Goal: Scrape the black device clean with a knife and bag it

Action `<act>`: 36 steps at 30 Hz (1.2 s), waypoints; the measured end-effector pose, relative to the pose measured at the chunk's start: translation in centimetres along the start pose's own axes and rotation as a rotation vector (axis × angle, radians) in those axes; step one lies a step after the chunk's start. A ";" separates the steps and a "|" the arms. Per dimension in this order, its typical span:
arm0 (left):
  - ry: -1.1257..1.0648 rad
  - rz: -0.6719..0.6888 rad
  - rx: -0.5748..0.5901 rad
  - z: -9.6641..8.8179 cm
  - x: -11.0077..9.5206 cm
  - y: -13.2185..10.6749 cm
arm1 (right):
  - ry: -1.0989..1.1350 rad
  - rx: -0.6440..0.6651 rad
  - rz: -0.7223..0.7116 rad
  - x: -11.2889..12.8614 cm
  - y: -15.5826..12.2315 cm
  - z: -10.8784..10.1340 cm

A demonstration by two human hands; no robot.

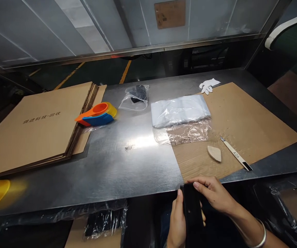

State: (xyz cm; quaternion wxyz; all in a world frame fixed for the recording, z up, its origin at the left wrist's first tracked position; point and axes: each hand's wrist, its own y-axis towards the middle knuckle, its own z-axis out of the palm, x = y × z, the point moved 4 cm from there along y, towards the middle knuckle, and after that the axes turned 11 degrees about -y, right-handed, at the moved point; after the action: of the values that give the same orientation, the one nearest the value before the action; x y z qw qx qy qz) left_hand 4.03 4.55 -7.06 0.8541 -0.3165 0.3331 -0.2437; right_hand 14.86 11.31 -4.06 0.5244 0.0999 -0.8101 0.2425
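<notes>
In the head view, a black item (191, 210) was at six o'clock, just off the near edge of the surface (127, 165). The left hand (176, 224) gripped its side, fingers closed round it. The right hand (213, 194) had its fingers curled over the item's top. A knife (236, 156) lay at one o'clock on cardboard (254, 117).

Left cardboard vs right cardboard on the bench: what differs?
The left cardboard is a stack of several sheets; the right cardboard looks like one sheet. The left cardboard bears printed characters; the right cardboard shows no such lettering. Both are brown and lie flat on the metal table.
</notes>
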 end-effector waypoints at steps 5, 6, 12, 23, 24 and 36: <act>-0.094 -0.008 -0.058 -0.9 -0.3 0.3 | 0.088 0.044 0.018 -0.5 -1.3 1.3; -0.120 0.005 -0.078 -1.0 -0.5 0.4 | 0.087 0.056 0.009 -0.5 -1.7 1.5; -0.247 -0.078 -0.070 -0.3 -1.1 0.6 | 0.049 0.275 0.040 0.2 -3.5 2.5; -0.152 -0.110 0.016 0.0 -0.5 0.8 | 0.175 -0.116 0.231 -1.5 -1.4 2.5; -0.142 -0.156 0.038 0.2 -0.4 0.8 | 0.175 -0.148 0.238 -1.5 -1.0 2.3; -0.336 -0.186 0.099 0.9 -1.4 1.2 | 0.201 -0.202 0.136 -1.1 0.5 1.0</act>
State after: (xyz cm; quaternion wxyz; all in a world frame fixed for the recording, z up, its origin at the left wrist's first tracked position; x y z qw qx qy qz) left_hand 3.98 6.57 -6.82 0.8860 -0.3398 0.1430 -0.2812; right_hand 14.31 11.12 -5.55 0.5927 -0.0331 -0.7786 0.2034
